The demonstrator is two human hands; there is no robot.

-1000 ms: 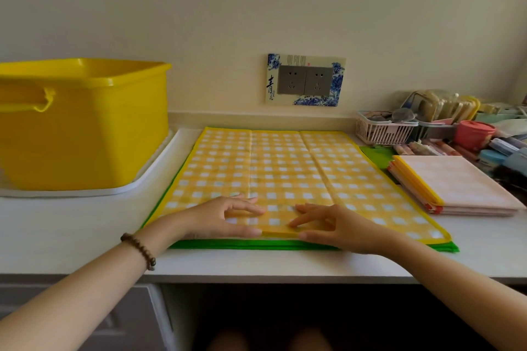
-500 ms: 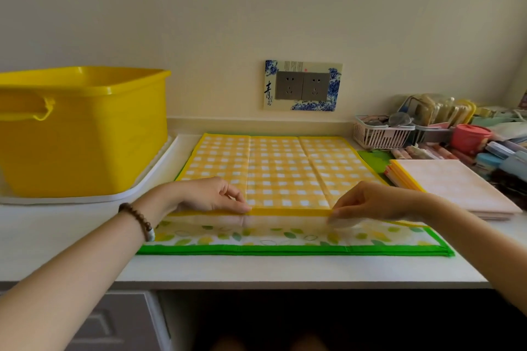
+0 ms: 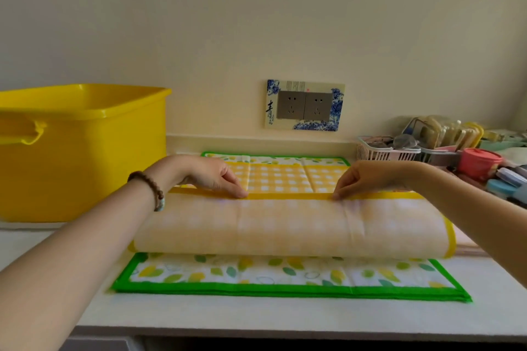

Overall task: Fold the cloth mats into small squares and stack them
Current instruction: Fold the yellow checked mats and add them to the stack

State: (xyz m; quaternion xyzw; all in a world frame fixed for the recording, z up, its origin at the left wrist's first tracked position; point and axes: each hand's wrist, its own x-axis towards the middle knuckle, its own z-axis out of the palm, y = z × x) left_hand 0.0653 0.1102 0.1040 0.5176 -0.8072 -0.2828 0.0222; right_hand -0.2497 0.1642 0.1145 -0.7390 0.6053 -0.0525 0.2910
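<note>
A yellow tub (image 3: pixel 85 151) stands at the left of the counter (image 3: pixel 256 316). The left hand (image 3: pixel 212 177) pinches the raised hem of the checked mat (image 3: pixel 285 225), which is doubled over on a leaf-print mat (image 3: pixel 285 276). The right hand (image 3: pixel 368 179) pinches the same hem further along. A red pot (image 3: pixel 479 162) sits beyond.

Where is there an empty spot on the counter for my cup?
Bare counter runs in front of the green-edged mat, and at the left between that mat and the yellow tub. The back right is crowded with baskets and a red pot.
</note>
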